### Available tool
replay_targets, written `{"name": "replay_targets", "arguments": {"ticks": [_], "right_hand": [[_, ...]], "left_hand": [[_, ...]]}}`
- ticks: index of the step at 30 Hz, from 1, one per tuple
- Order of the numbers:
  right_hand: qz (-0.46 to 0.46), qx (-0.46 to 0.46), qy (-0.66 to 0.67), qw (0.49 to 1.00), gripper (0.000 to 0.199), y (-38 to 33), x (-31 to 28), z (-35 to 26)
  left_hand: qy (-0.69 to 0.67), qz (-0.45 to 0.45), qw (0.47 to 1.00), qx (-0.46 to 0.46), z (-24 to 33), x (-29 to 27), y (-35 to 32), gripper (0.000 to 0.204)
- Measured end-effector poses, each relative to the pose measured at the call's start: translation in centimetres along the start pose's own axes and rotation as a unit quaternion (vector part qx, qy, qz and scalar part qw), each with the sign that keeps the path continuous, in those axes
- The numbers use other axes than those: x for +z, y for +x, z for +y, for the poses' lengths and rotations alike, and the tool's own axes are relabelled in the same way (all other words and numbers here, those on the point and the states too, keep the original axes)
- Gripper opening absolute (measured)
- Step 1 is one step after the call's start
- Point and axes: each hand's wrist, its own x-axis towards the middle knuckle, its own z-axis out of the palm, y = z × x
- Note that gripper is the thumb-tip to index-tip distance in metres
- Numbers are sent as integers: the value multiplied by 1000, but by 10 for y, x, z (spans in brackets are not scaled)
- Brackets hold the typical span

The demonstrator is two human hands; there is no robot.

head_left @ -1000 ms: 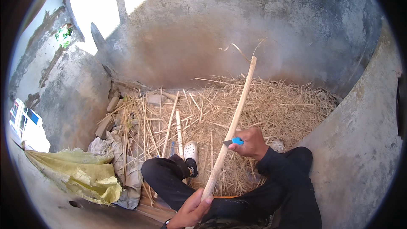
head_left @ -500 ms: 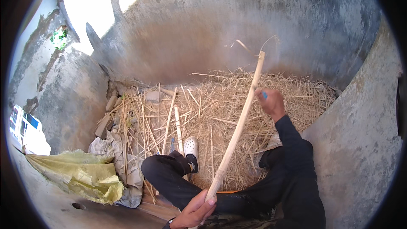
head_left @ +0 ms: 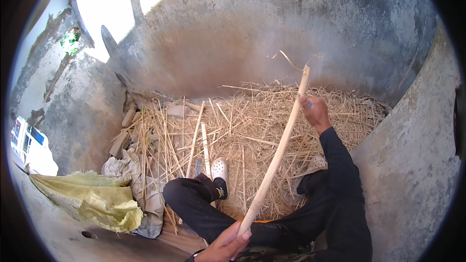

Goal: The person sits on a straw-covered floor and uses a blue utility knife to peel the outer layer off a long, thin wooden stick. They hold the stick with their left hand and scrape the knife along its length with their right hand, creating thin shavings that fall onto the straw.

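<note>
A pale tan stick [head_left: 276, 157] is showing against golden-yellow straw [head_left: 252, 121]. Something small and blue [head_left: 309, 104] is peeking from the right hand [head_left: 315, 111] at the far right. Black trousers [head_left: 204, 211] and a black sleeve [head_left: 340, 165] are contrasting with a white clog [head_left: 220, 170]. A yellow-green sack [head_left: 92, 199] is lying near left, beside mottled grey walls [head_left: 407, 165].

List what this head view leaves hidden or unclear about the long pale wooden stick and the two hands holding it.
- Small blue tool in the right hand: mostly covered by the fingers; kind unclear.
- Long pale wooden stick: lower end hidden inside the left hand.
- Left wrist: cut off by the lower picture edge.
</note>
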Motion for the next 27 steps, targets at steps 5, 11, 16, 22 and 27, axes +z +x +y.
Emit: {"name": "replay_targets", "arguments": {"ticks": [5, 11, 16, 22, 27], "right_hand": [[-27, -116, -37, 992, 76, -17, 17, -17], [64, 57, -109, 990, 81, 39, -19, 72], [137, 200, -137, 960, 84, 56, -45, 160], [68, 86, 24, 994, 74, 30, -39, 48], [-165, -176, 11, 970, 63, -71, 14, -81]], "left_hand": [[-17, 14, 1000, -2, 10, 2, -2, 22], [16, -22, 998, -53, 7, 4, 0, 18], [21, -63, 996, -63, 13, 18, -9, 16], [12, 68, 997, -40, 8, -13, 23, 36], [-10, 138, 990, -20, 31, -4, 39, 49]]}}
